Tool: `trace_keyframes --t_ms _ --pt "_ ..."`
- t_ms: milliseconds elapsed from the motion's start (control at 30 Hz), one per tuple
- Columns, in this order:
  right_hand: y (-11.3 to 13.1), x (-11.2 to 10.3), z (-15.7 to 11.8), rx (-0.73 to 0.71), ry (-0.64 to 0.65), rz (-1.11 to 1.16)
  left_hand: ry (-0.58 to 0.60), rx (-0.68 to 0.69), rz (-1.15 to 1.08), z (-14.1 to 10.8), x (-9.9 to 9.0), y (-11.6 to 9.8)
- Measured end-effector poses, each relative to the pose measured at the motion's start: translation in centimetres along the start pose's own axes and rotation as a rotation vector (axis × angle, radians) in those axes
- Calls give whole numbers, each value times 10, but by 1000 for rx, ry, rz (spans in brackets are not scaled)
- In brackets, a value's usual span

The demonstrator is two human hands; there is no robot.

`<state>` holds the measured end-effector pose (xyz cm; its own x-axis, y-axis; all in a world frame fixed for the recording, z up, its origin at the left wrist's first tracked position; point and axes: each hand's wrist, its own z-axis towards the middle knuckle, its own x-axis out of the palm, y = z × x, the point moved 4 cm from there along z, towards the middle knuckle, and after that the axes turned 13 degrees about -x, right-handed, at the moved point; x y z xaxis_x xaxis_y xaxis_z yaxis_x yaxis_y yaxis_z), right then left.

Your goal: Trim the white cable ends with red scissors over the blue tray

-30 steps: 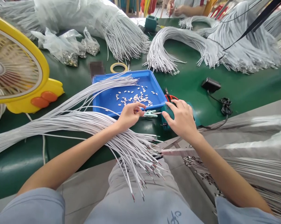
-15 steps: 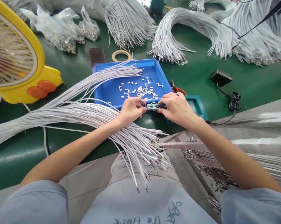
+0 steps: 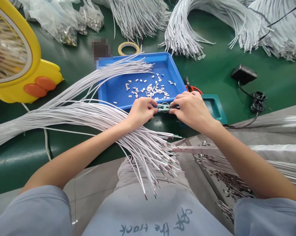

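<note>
My right hand (image 3: 191, 106) pinches the right end of a small pale green clip (image 3: 164, 107), which has a thin ring at its middle and dark parts at its ends. At the clip's left end, the fingers of my left hand (image 3: 142, 109) are pressed together; what lies between them is hidden. Both hands are over the near edge of a blue tray (image 3: 117, 104). Small white connectors (image 3: 151, 90) lie scattered in that tray. Beneath my left forearm runs a bundle of white cables (image 3: 99, 119), its stripped ends hanging over the table edge.
Red-handled cutters (image 3: 194, 89) and a green tray (image 3: 219, 111) sit right of the blue tray. Further right is a black power adapter (image 3: 244, 72). A yellow fan (image 3: 37, 49) stands left. Tape (image 3: 128, 44), bagged metal parts (image 3: 92, 16) and more cable bundles (image 3: 184, 36) lie behind.
The head view has shifted slightly, so the table things sit higher in the picture. Both hands remain at the clip, which now looks straighter, with more of its dark right end showing.
</note>
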<state>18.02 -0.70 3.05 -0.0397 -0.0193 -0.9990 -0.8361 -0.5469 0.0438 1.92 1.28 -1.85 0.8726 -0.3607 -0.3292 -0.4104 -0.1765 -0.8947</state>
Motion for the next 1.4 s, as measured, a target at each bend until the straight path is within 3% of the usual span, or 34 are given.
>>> trace_keyframes --t_ms 333,633,1067,1167,1300,1400 --pt "-8 2 -2 -6 -8 80 -10 33 30 -1 1 0" --pt "-21 -1 -6 39 -210 176 -14 29 9 1 -1 0" --pt "-48 -16 -36 169 -264 190 -88 224 139 -9 -2 -17" --pt "-55 -16 -50 127 -275 175 -82 258 59 -11 -1 -19" --pt "-65 -13 -67 94 -232 118 -7 187 -146 -8 1 -15" --pt "-81 -13 -73 67 -226 113 -47 154 -220 -6 -1 -15"
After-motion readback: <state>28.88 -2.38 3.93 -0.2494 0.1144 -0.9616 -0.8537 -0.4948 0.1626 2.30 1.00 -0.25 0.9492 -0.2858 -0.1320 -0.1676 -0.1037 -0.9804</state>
